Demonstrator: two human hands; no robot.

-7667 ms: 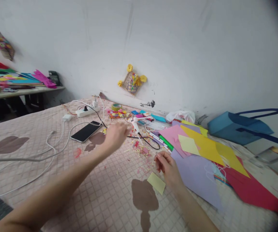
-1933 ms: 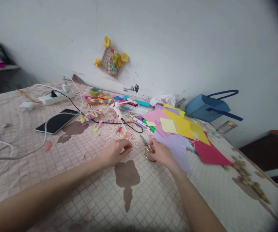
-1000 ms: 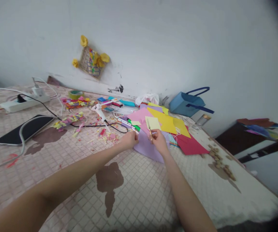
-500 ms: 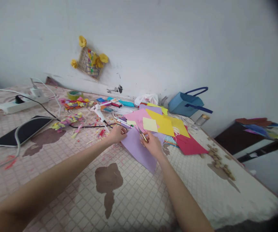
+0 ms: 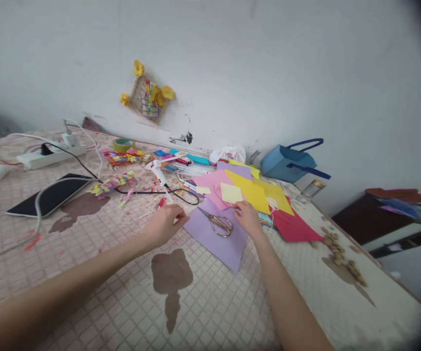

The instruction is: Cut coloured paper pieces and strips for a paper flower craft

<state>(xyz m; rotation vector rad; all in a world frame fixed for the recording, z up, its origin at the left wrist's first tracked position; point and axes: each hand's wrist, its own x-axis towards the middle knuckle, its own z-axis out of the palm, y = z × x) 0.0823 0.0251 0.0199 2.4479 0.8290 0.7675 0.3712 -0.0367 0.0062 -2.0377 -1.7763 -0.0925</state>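
Note:
A sheet of purple paper (image 5: pixel 215 248) lies flat on the table in front of me. Gold-handled scissors (image 5: pixel 220 225) rest on it, blades pointing to the upper left, with neither hand on them. My left hand (image 5: pixel 167 225) is at the sheet's left corner, thumb and finger closed on its edge. At the upper right edge is my right hand (image 5: pixel 249 220), its fingertips pinched on the purple sheet close to the pink paper (image 5: pixel 212 187). A pale yellow square (image 5: pixel 231 193) lies on the pink paper, just beyond the scissors.
Yellow sheets (image 5: pixel 249 190) and a red sheet (image 5: pixel 294 224) overlap on the right. Behind are a white glue gun (image 5: pixel 156 171) with a black cord, paper scraps and green tape (image 5: pixel 123 145). A blue bag (image 5: pixel 287 163) stands back right; a black tablet (image 5: pixel 49 195) lies left.
My right hand has let go of the scissors, which now lie on the purple sheet. It has moved to the sheet's upper right edge. The view has shifted slightly.

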